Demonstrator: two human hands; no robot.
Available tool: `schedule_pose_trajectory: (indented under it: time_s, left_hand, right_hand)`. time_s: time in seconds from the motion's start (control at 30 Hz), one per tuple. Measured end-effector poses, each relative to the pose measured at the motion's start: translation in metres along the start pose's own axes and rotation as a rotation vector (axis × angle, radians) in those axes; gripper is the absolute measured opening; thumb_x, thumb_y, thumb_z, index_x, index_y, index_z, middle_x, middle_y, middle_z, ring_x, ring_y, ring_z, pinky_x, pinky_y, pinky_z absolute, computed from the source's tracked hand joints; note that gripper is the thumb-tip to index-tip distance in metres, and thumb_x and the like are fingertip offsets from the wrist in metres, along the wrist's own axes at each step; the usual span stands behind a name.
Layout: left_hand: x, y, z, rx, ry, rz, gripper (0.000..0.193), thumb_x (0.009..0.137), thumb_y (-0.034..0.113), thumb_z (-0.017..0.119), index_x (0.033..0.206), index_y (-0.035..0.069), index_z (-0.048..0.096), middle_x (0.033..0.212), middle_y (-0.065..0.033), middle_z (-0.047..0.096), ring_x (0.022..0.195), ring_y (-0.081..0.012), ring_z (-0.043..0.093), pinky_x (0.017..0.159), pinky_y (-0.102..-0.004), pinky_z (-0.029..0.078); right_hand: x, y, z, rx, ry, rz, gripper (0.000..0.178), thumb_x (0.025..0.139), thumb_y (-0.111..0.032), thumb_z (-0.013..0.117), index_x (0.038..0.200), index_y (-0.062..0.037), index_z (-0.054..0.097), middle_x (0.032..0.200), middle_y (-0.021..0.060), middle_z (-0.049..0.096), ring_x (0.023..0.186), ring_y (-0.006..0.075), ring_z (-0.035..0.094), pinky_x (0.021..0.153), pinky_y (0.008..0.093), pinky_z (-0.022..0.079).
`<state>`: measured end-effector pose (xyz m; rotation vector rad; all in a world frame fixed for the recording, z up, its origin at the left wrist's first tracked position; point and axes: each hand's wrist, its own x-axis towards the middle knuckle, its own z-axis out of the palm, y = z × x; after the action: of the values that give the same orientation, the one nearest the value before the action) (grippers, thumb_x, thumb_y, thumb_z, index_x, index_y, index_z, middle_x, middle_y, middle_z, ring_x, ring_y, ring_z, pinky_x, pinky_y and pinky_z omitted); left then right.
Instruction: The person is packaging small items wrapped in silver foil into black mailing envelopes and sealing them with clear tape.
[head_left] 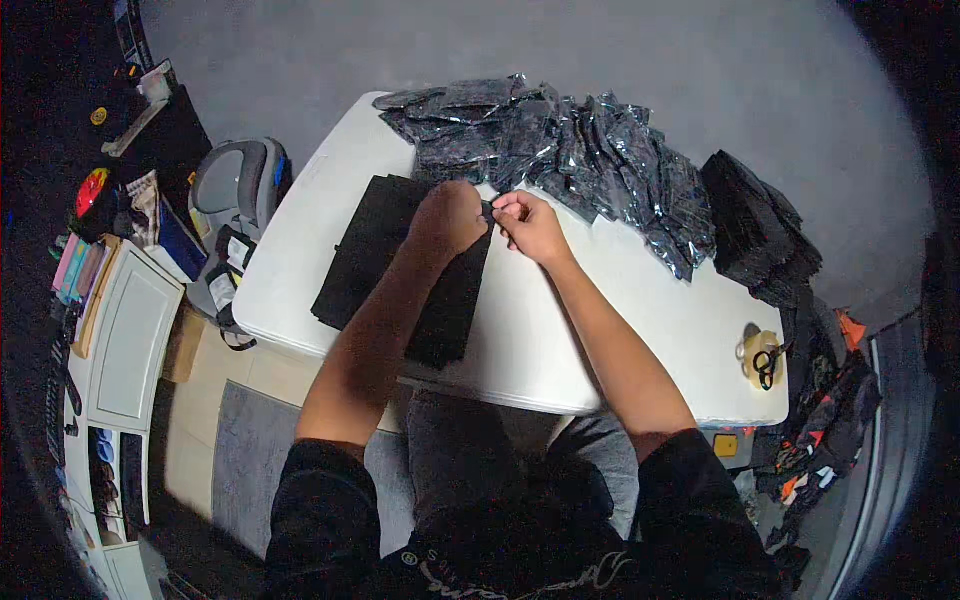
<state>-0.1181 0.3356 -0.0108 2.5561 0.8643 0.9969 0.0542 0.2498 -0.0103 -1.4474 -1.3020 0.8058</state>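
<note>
A flat, rectangular piece of folded black cloth (375, 245) lies on the left part of the white table. My left hand (452, 220) is closed over its far right corner, with the fingertips mostly hidden under the back of the hand. Just to the right, my right hand (532, 228) pinches with thumb and fingers at a small dark bit of the same corner. The two hands almost touch. What exactly sits between the fingertips is too small to make out beyond dark cloth.
Many clear-bagged dark garments (600, 150) are heaped along the far edge of the white table (640, 330). At right are a stack of dark folded cloth (755, 225), black-handled scissors (766, 368) and a tape roll (748, 345). A grey child seat (228, 180) stands left.
</note>
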Motion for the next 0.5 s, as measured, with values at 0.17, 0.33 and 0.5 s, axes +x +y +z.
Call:
schedule_pose_trajectory:
  time_s: [0.17, 0.33, 0.5]
  left_hand:
    - [0.005, -0.002, -0.001, 0.029, 0.005, -0.024, 0.014, 0.067, 0.012, 0.077, 0.071, 0.000, 0.070, 0.079, -0.0225, 0.068, 0.076, -0.0398, 0.069, 0.073, -0.0461, 0.057]
    - [0.006, 0.005, -0.013, -0.027, 0.055, 0.059, 0.015, 0.069, 0.012, 0.077, 0.073, 0.000, 0.070, 0.078, -0.0223, 0.070, 0.070, -0.0398, 0.069, 0.068, -0.0457, 0.057]
    - [0.005, -0.004, -0.016, -0.021, -0.002, -0.017, 0.018, 0.068, 0.013, 0.079, 0.071, 0.001, 0.066, 0.074, -0.0188, 0.068, 0.071, -0.0353, 0.070, 0.068, -0.0424, 0.057]
  right_hand:
    - [0.003, -0.002, 0.001, 0.022, 0.019, -0.011, 0.011, 0.092, -0.005, 0.071, 0.102, -0.0002, 0.069, 0.072, 0.0018, 0.064, 0.059, 0.0081, 0.062, 0.045, 0.0262, 0.051]
    - [0.002, -0.003, -0.003, 0.008, 0.029, -0.051, 0.012, 0.091, -0.008, 0.073, 0.099, 0.0008, 0.071, 0.073, 0.0020, 0.066, 0.057, 0.0079, 0.061, 0.047, 0.0256, 0.051]
    - [0.000, -0.005, 0.006, -0.058, 0.049, -0.030, 0.017, 0.090, -0.018, 0.078, 0.090, -0.0021, 0.075, 0.069, -0.0014, 0.066, 0.050, 0.0067, 0.055, 0.047, 0.0254, 0.047]
